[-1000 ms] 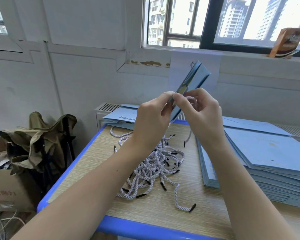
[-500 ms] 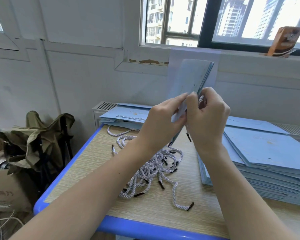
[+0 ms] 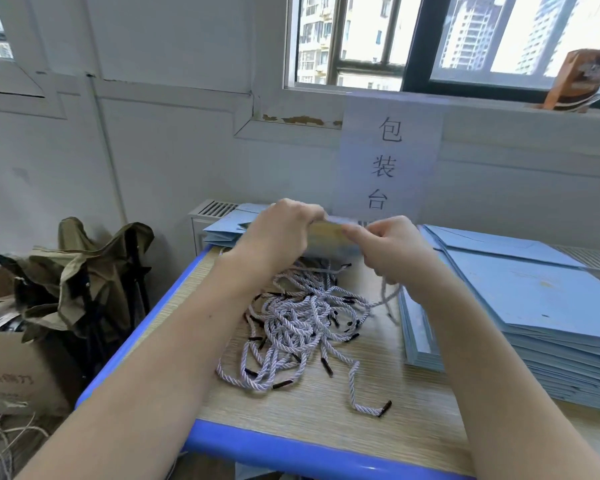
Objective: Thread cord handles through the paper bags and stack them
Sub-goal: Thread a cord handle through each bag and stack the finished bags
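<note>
Both hands, left [image 3: 278, 233] and right [image 3: 392, 251], grip one bag [image 3: 329, 237]; far stack [image 3: 222, 230] small, unthreaded pile [image 3: 534, 317] and cords [image 3: 302, 323] remain: early.

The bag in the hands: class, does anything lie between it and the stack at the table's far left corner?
Nothing visible does. The bag, held by both hands, is above the cords; the stack lies just behind the left hand.

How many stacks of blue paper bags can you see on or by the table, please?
2: a tall stack on the table's right side, and a low stack at its far left corner, partly hidden behind the left hand.
</note>
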The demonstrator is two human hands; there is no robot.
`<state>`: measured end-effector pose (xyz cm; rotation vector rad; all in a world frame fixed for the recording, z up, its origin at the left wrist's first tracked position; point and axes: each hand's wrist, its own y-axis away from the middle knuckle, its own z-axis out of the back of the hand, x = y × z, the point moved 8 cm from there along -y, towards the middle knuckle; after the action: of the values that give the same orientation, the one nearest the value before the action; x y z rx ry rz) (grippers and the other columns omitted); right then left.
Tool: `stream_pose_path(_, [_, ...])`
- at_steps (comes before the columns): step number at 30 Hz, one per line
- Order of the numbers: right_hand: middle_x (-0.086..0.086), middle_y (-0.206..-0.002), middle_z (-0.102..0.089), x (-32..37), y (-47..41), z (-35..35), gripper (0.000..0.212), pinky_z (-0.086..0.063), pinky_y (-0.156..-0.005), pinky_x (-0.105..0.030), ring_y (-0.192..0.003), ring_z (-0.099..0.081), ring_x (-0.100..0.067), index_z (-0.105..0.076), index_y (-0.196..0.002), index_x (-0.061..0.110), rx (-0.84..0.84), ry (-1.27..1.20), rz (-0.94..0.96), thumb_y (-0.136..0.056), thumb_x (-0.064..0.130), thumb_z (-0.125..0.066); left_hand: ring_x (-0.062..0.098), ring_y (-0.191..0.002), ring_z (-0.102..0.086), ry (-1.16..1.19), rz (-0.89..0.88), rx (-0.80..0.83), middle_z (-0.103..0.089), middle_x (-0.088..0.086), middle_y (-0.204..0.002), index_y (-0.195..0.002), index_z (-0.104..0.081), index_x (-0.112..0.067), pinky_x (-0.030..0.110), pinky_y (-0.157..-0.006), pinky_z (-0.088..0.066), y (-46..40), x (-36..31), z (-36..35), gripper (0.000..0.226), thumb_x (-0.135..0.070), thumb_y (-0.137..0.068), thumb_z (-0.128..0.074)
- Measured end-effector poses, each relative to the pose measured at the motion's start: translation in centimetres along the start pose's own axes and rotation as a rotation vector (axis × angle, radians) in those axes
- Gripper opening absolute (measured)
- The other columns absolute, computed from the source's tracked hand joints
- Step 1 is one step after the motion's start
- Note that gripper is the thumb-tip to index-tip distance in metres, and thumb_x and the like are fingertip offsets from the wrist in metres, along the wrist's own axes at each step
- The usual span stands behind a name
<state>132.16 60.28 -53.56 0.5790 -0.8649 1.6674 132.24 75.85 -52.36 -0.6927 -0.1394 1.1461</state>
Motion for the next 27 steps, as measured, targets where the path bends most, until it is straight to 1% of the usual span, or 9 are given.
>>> stream_pose_path(4, [-0.004,-0.058,-0.039,-0.5,0.2,1.1,0.045,-0.029,-0.044,-0.023,-0.039,-0.03,-0.015,-0.042,-0.073,0.014,-0.002,-0.118,-0.093,-0.095,0.049,-0.06,0.03,-0.1,-0.061,-0.027,0.079,0.2,-0.071,0.005,-0.106,-0.105,-0.071,-0.019,0.042,-0.086,-0.051,0.8,1.1,-1.1,0.031,-0.004,-0.089,-0.049])
stream_pose_path(8, [0.002,-0.055,-0.03,-1.1,0.2,0.7,0.033,-0.019,-0.04,-0.02,-0.04,-0.021,-0.013,-0.039,-0.083,0.016,0.073,-0.317,-0.184,-0.096,0.034,-0.064,0.016,-0.102,-0.059,-0.029,0.103,0.259,-0.066,-0.009,-0.106,-0.107,-0.066,-0.035,0.034,-0.087,-0.046,1.1,0.9,-1.5,0.032,-0.014,-0.087,-0.052])
stream_pose_path(11, [-0.003,-0.056,-0.047,-0.8,0.3,1.4,0.031,-0.024,-0.039,-0.019,-0.038,-0.032,-0.012,-0.039,-0.076,0.015,0.03,-0.475,-0.163,-0.095,0.013,-0.064,0.013,-0.105,-0.058,-0.022,0.076,0.31,-0.062,-0.015,-0.101,-0.106,-0.067,-0.044,0.034,-0.087,-0.046,1.2,0.8,-2.1,0.033,-0.02,-0.089,-0.052])
stream_pose_path(14, [-0.014,-0.072,-0.073,-0.6,0.4,1.9,0.03,-0.039,-0.044,-0.023,-0.045,-0.055,-0.019,-0.038,-0.072,0.015,0.037,-0.551,-0.145,-0.091,-0.003,-0.053,0.011,-0.104,-0.056,-0.017,0.068,0.318,-0.058,-0.015,-0.101,-0.105,-0.07,-0.041,0.03,-0.081,-0.038,1.2,0.7,-2.2,0.028,-0.022,-0.091,-0.054])
stream_pose_path(17, [-0.012,-0.076,-0.076,-0.7,0.4,1.7,0.016,-0.045,-0.05,-0.026,-0.05,-0.06,-0.019,-0.052,-0.076,0.009,0.043,-0.499,-0.155,-0.089,0.0,-0.05,0.016,-0.107,-0.057,0.039,0.035,0.321,-0.064,-0.009,-0.112,-0.099,-0.072,-0.032,0.035,-0.091,-0.045,1.1,0.5,-2.5,0.016,-0.023,-0.09,-0.061])
stream_pose_path(19, [-0.012,-0.077,-0.076,-0.9,0.2,1.7,0.017,-0.049,-0.052,-0.026,-0.053,-0.061,-0.019,-0.065,-0.079,0.002,0.029,-0.459,-0.136,-0.09,0.003,-0.052,0.018,-0.112,-0.058,0.082,0.034,0.334,-0.067,-0.005,-0.118,-0.093,-0.068,-0.029,0.04,-0.097,-0.047,1.2,0.5,-2.7,0.004,-0.03,-0.089,-0.068])
stream_pose_path(22, [-0.016,-0.074,-0.074,-0.7,0.2,1.8,0.021,-0.053,-0.056,-0.027,-0.056,-0.063,-0.018,-0.063,-0.072,-0.004,0.017,-0.388,-0.076,-0.089,-0.004,-0.051,0.014,-0.114,-0.059,0.075,0.04,0.358,-0.069,-0.004,-0.118,-0.088,-0.064,-0.03,0.039,-0.097,-0.048,1.3,0.6,-3.1,0.01,-0.037,-0.088,-0.072])
stream_pose_path(25, [-0.022,-0.074,-0.073,-0.8,0.2,1.4,0.027,-0.052,-0.05,-0.026,-0.055,-0.064,-0.022,-0.046,-0.071,0.009,0.069,-0.421,-0.064,-0.089,-0.01,-0.051,0.013,-0.112,-0.06,0.115,0.025,0.339,-0.07,-0.004,-0.114,-0.097,-0.07,-0.023,0.028,-0.092,-0.045,1.2,0.5,-2.8,0.008,-0.027,-0.089,-0.071])
stream_pose_path(27, [-0.02,-0.076,-0.074,-1.2,0.1,0.9,0.018,-0.052,-0.048,-0.028,-0.054,-0.065,-0.023,-0.048,-0.084,0.006,0.13,-0.391,-0.093,-0.092,-0.011,-0.051,0.009,-0.107,-0.06,0.138,0.022,0.334,-0.071,-0.007,-0.11,-0.102,-0.074,-0.021,0.013,-0.083,-0.041,1.2,0.4,-2.5,0.013,-0.02,-0.089,-0.069])
